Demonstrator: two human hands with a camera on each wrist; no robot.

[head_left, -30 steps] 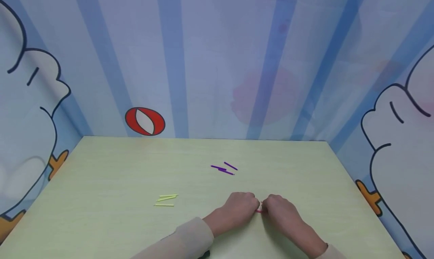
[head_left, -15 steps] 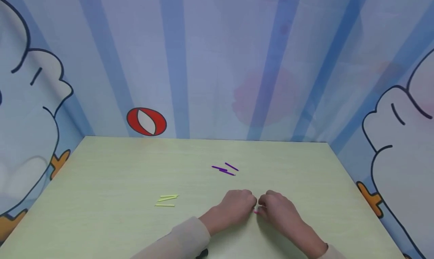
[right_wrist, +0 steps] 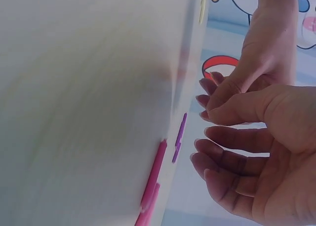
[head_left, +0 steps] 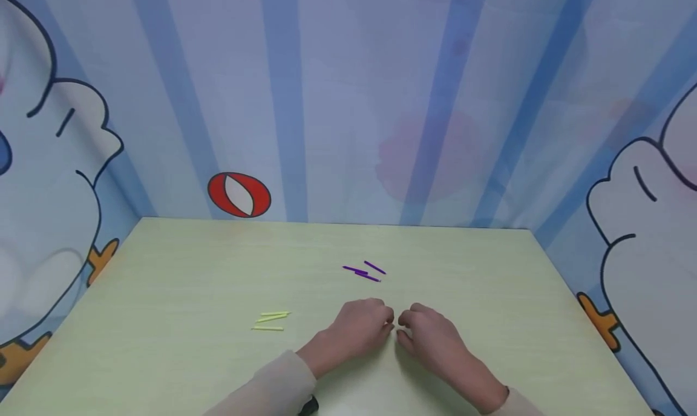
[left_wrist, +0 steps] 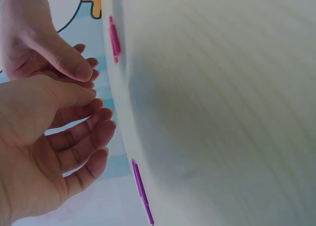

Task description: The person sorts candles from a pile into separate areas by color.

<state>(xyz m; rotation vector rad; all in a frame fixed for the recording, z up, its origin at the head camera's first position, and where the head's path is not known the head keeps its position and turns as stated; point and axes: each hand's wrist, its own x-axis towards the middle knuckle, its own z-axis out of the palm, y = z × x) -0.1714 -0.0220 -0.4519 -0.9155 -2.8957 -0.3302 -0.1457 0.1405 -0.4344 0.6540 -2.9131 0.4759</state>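
Observation:
In the head view my left hand (head_left: 362,324) and right hand (head_left: 432,337) are just above the table, fingertips facing each other with a narrow gap between. Fingers on both hands are loosely bent, and nothing shows between them. Pink sticks (right_wrist: 154,176) lie on the table beneath the right hand in the right wrist view; a pink stick (left_wrist: 114,40) also appears in the left wrist view. From the head camera the hands hide them. Beyond the hands lies a small group of purple sticks (head_left: 365,272). Yellow sticks (head_left: 270,321) rest left of my left hand.
The pale table (head_left: 207,265) meets a blue striped backdrop (head_left: 348,101) along its far edge. Printed cartoon figures cover the side panels. A small dark object (head_left: 309,406) shows beneath the left sleeve at the bottom.
Both hands have shifted slightly left and away from the person, and the gap between them is visible. Pink seen at the fingers earlier no longer shows in the head view.

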